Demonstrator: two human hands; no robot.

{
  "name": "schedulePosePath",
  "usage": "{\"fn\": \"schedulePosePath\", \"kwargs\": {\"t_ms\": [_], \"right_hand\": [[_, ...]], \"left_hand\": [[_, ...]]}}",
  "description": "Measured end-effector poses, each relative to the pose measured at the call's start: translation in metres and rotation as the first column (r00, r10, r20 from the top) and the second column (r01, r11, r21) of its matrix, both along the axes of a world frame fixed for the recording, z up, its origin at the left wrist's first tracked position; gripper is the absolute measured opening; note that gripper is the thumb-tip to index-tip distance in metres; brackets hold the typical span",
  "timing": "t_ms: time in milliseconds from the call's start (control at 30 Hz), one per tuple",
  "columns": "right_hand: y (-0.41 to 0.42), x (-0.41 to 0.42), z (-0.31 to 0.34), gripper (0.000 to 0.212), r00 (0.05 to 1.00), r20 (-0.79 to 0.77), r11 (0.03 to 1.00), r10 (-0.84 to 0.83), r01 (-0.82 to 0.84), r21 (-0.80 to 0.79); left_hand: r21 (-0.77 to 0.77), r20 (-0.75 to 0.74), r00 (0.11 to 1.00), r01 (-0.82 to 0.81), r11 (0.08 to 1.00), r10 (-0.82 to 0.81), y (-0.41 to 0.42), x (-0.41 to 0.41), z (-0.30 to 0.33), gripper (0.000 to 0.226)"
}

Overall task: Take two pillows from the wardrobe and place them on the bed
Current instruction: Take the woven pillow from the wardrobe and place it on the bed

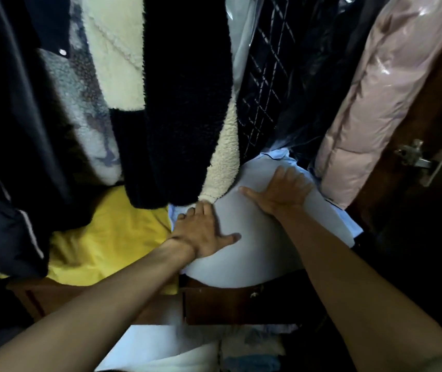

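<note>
Both palms lie flat and spread on the white pillow (254, 237), fingers not curled round it: your left hand (201, 232) presses its near-left side, your right hand (281, 191) its far-right edge, probably to brace it for sliding out. That pillow sits on the wardrobe shelf (228, 302), overhanging the front edge, beneath the hanging fleece coat (182, 103) and beside yellow fabric (112, 237). Whether a second pillow lies underneath cannot be told. No bed is in view.
</note>
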State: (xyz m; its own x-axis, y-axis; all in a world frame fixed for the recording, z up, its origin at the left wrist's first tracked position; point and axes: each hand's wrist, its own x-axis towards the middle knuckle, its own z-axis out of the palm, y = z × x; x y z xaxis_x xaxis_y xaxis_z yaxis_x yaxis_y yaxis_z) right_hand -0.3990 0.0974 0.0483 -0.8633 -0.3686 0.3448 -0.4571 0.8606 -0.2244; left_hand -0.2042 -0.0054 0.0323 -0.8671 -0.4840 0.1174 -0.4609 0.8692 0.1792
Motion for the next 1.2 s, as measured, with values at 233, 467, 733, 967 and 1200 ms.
{"fn": "schedulePosePath", "kwargs": {"t_ms": [233,467,733,967,1200], "right_hand": [[0.005,-0.014,-0.03,0.127,0.992,-0.103,0.988,-0.075,0.06,-0.143],[0.031,0.01,-0.034,0.099,0.988,-0.144,0.986,-0.046,0.021,-0.168],[0.093,0.1,-0.056,0.089,0.99,-0.118,0.993,-0.081,0.069,-0.1],[0.155,0.167,-0.077,0.095,0.982,0.04,0.969,-0.183,0.187,-0.162],[0.182,0.207,-0.012,0.077,0.961,0.217,0.98,-0.171,0.19,-0.067]], "left_hand": [[-0.07,-0.381,0.925,-0.027,0.997,-0.002,-0.023,-0.035,0.011,0.042],[-0.083,-0.367,0.873,0.312,0.947,-0.32,0.019,-0.038,0.018,0.035],[-0.312,-0.184,0.884,0.362,0.878,-0.43,0.07,-0.062,0.037,0.07],[-0.527,-0.266,0.804,0.34,0.779,-0.531,0.096,-0.056,0.061,0.104],[-0.431,-0.112,0.906,0.325,0.842,-0.407,0.11,-0.036,0.052,0.104]]}}
